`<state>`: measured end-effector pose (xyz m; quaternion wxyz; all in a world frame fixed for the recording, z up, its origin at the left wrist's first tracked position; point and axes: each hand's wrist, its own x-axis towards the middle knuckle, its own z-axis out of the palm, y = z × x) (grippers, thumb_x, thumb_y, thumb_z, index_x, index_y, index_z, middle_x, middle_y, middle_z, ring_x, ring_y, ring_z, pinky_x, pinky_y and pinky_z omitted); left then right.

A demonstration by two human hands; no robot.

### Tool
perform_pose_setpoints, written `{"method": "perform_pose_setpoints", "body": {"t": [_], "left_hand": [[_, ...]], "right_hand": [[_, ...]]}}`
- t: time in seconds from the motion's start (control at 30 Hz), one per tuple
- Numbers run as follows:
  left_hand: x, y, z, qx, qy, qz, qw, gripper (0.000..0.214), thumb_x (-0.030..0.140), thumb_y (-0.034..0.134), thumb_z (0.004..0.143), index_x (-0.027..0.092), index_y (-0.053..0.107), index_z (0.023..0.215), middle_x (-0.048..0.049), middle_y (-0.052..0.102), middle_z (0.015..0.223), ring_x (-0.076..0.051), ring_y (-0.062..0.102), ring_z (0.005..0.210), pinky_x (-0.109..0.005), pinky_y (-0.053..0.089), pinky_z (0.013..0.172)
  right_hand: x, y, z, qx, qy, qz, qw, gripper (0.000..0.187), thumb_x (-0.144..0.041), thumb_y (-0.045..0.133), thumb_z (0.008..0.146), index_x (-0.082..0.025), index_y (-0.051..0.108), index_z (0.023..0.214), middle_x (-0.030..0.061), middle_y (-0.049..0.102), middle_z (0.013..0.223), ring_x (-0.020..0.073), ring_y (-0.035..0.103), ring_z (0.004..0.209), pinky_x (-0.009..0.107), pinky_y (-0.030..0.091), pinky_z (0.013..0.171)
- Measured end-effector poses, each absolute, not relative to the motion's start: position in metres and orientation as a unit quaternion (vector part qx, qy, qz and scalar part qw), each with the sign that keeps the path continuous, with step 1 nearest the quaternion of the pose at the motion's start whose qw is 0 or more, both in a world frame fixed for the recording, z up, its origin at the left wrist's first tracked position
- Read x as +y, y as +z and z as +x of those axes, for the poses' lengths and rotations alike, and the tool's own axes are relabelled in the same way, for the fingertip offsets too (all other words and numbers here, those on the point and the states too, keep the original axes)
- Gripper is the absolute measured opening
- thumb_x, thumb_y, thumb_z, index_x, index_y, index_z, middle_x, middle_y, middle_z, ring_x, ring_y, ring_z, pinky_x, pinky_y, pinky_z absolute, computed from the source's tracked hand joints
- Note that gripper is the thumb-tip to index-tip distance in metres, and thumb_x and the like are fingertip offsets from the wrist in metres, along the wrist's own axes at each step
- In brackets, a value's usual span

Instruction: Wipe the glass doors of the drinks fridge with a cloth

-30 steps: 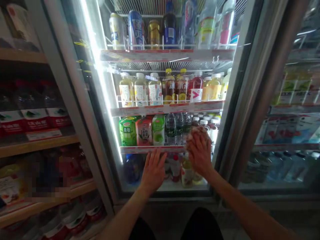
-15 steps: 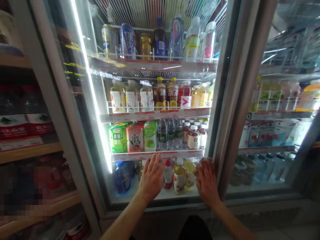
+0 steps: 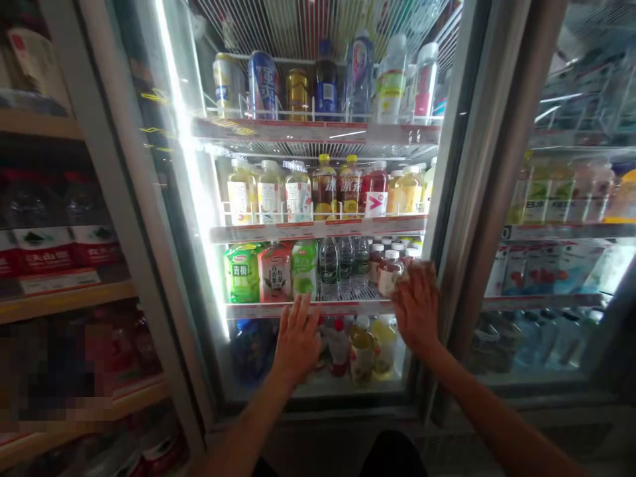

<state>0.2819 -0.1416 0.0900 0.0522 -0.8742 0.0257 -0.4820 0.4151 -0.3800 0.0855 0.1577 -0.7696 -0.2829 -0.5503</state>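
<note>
I face a lit drinks cooler behind a glass door (image 3: 318,99). My left hand (image 3: 297,341) lies flat on the glass, fingers spread, in front of the lower shelf edge (image 3: 258,309). My right hand (image 3: 418,308) presses a small pale cloth (image 3: 408,267) against the glass next to the door's right frame (image 3: 460,199), level with the white-capped bottles (image 3: 388,271). Most of the cloth is hidden under my fingers.
Behind the glass, rows of bottles and cans fill several shelves, with a green bottle (image 3: 242,273) at the left. Wooden shelves (image 3: 64,301) with packaged goods stand to the left. A second cooler door (image 3: 571,232) is on the right.
My right hand, low by the frame half a second ago, has moved up the glass with the cloth. My left hand has stayed at about the same spot.
</note>
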Motion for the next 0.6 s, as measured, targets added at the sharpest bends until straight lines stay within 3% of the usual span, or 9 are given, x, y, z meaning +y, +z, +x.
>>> {"method": "perform_pose_setpoints", "body": {"t": [0.07,0.23,0.4,0.53,0.6], "left_hand": [[-0.137,0.095,0.282,0.007,-0.490,-0.870,0.046,0.054,0.016,0.049,0.078,0.018,0.042,0.132,-0.0131,0.034,0.144,-0.027,0.020,0.138,-0.047,0.024,0.110],[-0.126,0.101,0.278,0.001,-0.500,-0.865,0.048,0.053,0.017,0.049,0.079,0.018,0.042,0.131,-0.0136,0.035,0.144,-0.027,0.022,0.138,-0.047,0.025,0.109],[-0.113,0.105,0.277,-0.022,-0.522,-0.852,0.041,0.053,0.019,0.049,0.079,0.017,0.042,0.131,-0.0140,0.033,0.145,-0.027,0.020,0.138,-0.048,0.022,0.110],[-0.105,0.107,0.276,-0.030,-0.523,-0.851,0.044,0.052,0.019,0.048,0.080,0.015,0.042,0.132,-0.0159,0.031,0.145,-0.029,0.020,0.138,-0.050,0.023,0.110],[-0.101,0.108,0.275,-0.034,-0.522,-0.851,0.048,0.052,0.019,0.049,0.080,0.014,0.043,0.131,-0.0171,0.032,0.145,-0.030,0.020,0.138,-0.050,0.024,0.109]], "right_hand": [[-0.370,0.101,0.417,-0.273,-0.565,-0.758,0.176,0.052,-0.026,0.043,0.087,-0.017,0.036,0.138,0.0137,0.017,0.151,0.0318,0.014,0.138,0.058,0.018,0.106],[-0.351,0.088,0.403,-0.479,-0.469,-0.739,0.064,0.036,-0.029,0.047,0.084,-0.024,0.057,0.119,0.0050,0.042,0.141,0.0245,0.023,0.136,0.050,0.008,0.112],[-0.331,0.123,0.399,-0.347,-0.530,-0.759,0.151,0.044,-0.028,0.043,0.086,-0.018,0.049,0.128,0.0110,0.032,0.146,0.0289,0.016,0.138,0.056,0.010,0.109],[-0.315,0.129,0.391,-0.509,-0.471,-0.719,0.048,0.041,-0.028,0.046,0.084,-0.024,0.052,0.125,0.0044,0.039,0.142,0.0233,0.018,0.138,0.050,0.002,0.112],[-0.313,0.131,0.390,-0.527,-0.462,-0.712,0.042,0.038,-0.028,0.046,0.084,-0.026,0.055,0.122,0.0031,0.042,0.141,0.0216,0.021,0.137,0.048,0.001,0.112]]}}
